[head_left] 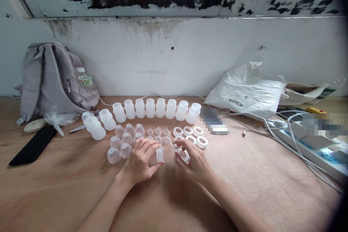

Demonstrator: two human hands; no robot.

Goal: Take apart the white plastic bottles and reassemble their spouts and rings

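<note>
While both hands sit low at the middle of the wooden table point(67, 188), the containers line up behind them: a curved row of translucent white bottles point(150, 108) standing upright near the wall, mouths up, contents not discernible; one more bottle point(95, 127) at the left end looks tipped; clear dome caps point(121, 144) sit in a cluster left of the hands, open side down by the look of it; small clear teats point(158, 131) in two short rows just beyond the fingers; white rings point(190, 136) in two rows to the right of those; grey backpack point(51, 79) leans on the wall at far left, a water bottle point(83, 77) upright in its side pocket, only cap and label showing; white plastic bag point(244, 88) slumped at right, contents hidden.

Left hand point(141, 161): fingers curled, thumb and fingertips pinching a ribbed translucent collar point(159, 154), held on edge just above the table between the two hands; right hand point(194, 163): fingers closed round a clear ring-shaped piece point(184, 155), glossy, partly covered by the fingers; the two pieces are close but apart.

Black phone point(32, 146) lies flat at left; white cables point(285, 130) run to a power strip point(312, 145) at right.
</note>
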